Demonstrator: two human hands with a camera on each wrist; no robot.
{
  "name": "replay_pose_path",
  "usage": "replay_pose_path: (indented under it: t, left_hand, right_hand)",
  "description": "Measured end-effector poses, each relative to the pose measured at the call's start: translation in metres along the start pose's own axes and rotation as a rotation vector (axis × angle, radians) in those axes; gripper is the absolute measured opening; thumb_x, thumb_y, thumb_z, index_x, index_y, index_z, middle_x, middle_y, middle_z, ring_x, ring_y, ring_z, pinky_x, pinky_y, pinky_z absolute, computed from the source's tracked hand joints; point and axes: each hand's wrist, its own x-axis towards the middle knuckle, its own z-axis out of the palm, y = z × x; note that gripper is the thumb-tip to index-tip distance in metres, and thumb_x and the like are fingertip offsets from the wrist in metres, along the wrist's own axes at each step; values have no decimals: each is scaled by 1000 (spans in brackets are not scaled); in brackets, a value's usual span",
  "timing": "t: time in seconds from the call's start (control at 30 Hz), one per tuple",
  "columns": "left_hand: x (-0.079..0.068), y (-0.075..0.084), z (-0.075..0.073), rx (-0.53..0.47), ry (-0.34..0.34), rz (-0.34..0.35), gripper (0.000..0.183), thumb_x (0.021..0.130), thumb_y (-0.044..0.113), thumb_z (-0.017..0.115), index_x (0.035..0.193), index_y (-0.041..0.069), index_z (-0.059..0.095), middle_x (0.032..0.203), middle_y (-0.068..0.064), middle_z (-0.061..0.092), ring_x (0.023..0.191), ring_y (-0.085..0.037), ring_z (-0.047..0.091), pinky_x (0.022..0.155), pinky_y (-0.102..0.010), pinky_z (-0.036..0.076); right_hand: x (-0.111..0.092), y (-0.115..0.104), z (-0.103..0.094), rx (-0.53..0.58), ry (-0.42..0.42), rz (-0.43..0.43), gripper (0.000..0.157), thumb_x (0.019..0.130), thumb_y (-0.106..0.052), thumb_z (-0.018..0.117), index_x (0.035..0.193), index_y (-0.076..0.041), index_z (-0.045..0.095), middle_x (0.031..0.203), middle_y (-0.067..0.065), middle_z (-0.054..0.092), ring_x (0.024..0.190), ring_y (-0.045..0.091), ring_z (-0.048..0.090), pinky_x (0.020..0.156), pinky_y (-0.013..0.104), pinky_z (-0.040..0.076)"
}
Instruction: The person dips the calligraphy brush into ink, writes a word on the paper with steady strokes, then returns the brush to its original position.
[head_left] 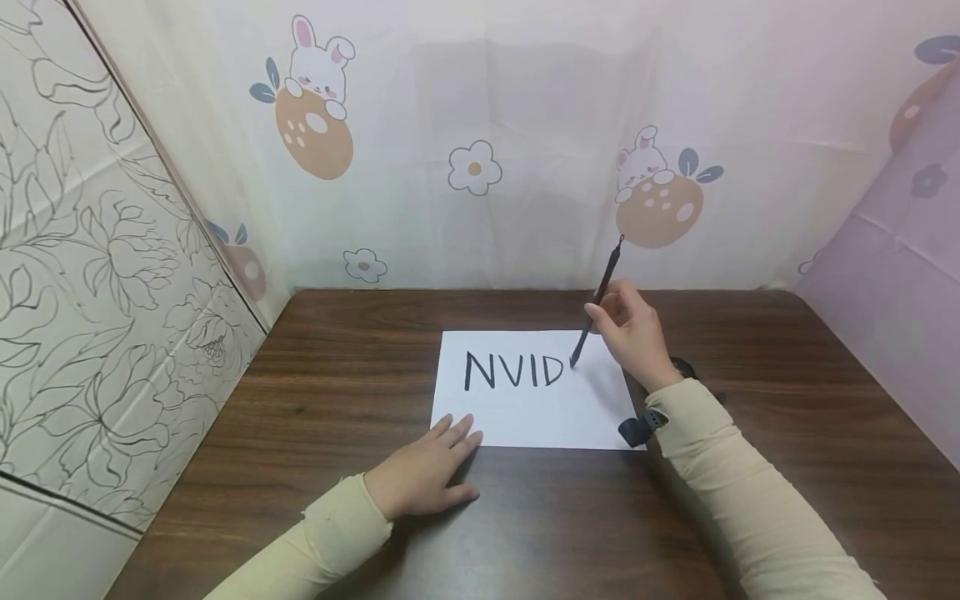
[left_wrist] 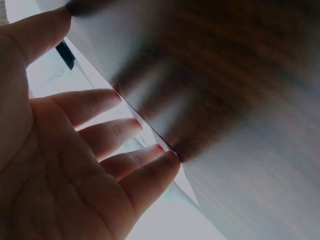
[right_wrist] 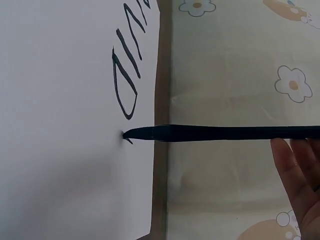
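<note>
A white sheet of paper [head_left: 525, 421] lies on the wooden table, with the black brushed letters "NVID" [head_left: 513, 371] across its upper part. My right hand [head_left: 628, 329] pinches a dark ink brush [head_left: 600, 292] partway up its handle. The brush tip [right_wrist: 129, 134] touches the paper just right of the D, where a short dark stroke shows in the right wrist view. My left hand [head_left: 427, 471] rests with spread fingers at the paper's lower left corner. Its fingertips [left_wrist: 132, 122] lie on the sheet's edge, the thumb on the wood.
Dark brown wooden table [head_left: 315, 417] surrounds the sheet. Behind it hangs a pale curtain [head_left: 525, 225] printed with rabbits and flowers. A floral panel [head_left: 112, 250] stands on the left. A black strap device [head_left: 641, 427] on my right wrist overhangs the sheet's lower right corner.
</note>
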Motion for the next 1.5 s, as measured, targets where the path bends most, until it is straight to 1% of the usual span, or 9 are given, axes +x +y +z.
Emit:
replay_pose_path:
  t: [0.13, 0.2, 0.4, 0.5, 0.77, 1.03, 1.33, 1.43, 1.5]
  left_hand:
    - [0, 0, -1, -4, 1, 2, 71, 92, 47, 62, 149, 11, 42, 160, -12, 31, 146, -39, 30, 115, -49, 35]
    - [-1, 0, -1, -8, 3, 5, 71, 92, 47, 63, 149, 10, 42, 160, -12, 31, 146, -40, 30, 115, -49, 36]
    - [-1, 0, -2, -11, 5, 10, 70, 92, 45, 63, 149, 10, 42, 160, -13, 32, 146, -40, 30, 114, -50, 36]
    - [-1, 0, -1, -5, 2, 5, 71, 92, 47, 63, 149, 11, 42, 160, -12, 32, 146, -39, 30, 114, -50, 36]
    - [0, 0, -1, 2, -6, -2, 71, 92, 48, 62, 149, 12, 41, 160, -11, 31, 146, -39, 30, 115, -49, 36]
    - [0, -1, 0, 1, 6, 13, 71, 92, 46, 63, 149, 10, 42, 159, -13, 32, 145, -40, 31, 115, -50, 35]
    - [-1, 1, -1, -5, -8, 0, 71, 92, 47, 62, 150, 12, 41, 160, -11, 30, 146, -39, 30, 115, -50, 35]
    - [-1, 1, -1, -7, -13, -3, 71, 92, 48, 61, 150, 12, 41, 161, -10, 30, 147, -39, 29, 115, -49, 35]
    - [-1, 1, -1, -8, -14, -3, 70, 92, 48, 61, 150, 12, 41, 161, -10, 30, 147, -39, 29, 115, -49, 35]
  right_hand:
    - [-2, -2, -1, 4, -20, 4, 25, 97, -22, 62, 115, -7, 52, 92, 11, 64, 77, 26, 68, 66, 25, 50]
    - [-2, -3, -1, 6, -32, 9, 25, 97, -22, 62, 116, -8, 52, 92, 11, 64, 77, 26, 69, 66, 24, 51]
    - [-4, -4, -3, 19, -49, 12, 26, 97, -21, 62, 116, -7, 52, 92, 11, 62, 76, 28, 69, 66, 15, 52]
    - [-4, -5, -4, 30, -56, 14, 26, 96, -20, 63, 117, -7, 52, 92, 12, 63, 76, 29, 69, 65, 14, 52]
    - [-5, -8, -5, 41, -78, 14, 25, 94, -12, 65, 116, -6, 53, 91, 11, 63, 74, 25, 67, 65, 15, 53]
    - [-5, -10, -8, 40, -103, 17, 26, 95, -16, 64, 117, -5, 54, 90, 10, 63, 73, 24, 67, 65, 16, 55]
    - [-4, -10, -11, 41, -102, 10, 27, 96, -19, 63, 117, -5, 54, 90, 10, 63, 73, 26, 67, 64, 17, 55]
    - [-1, -10, -15, 47, -76, -7, 26, 96, -18, 64, 115, -4, 54, 89, 12, 64, 70, 26, 68, 62, 18, 54]
    - [2, -10, -18, 42, -52, -19, 25, 96, -18, 64, 113, -3, 54, 88, 12, 65, 67, 22, 68, 60, 17, 53]
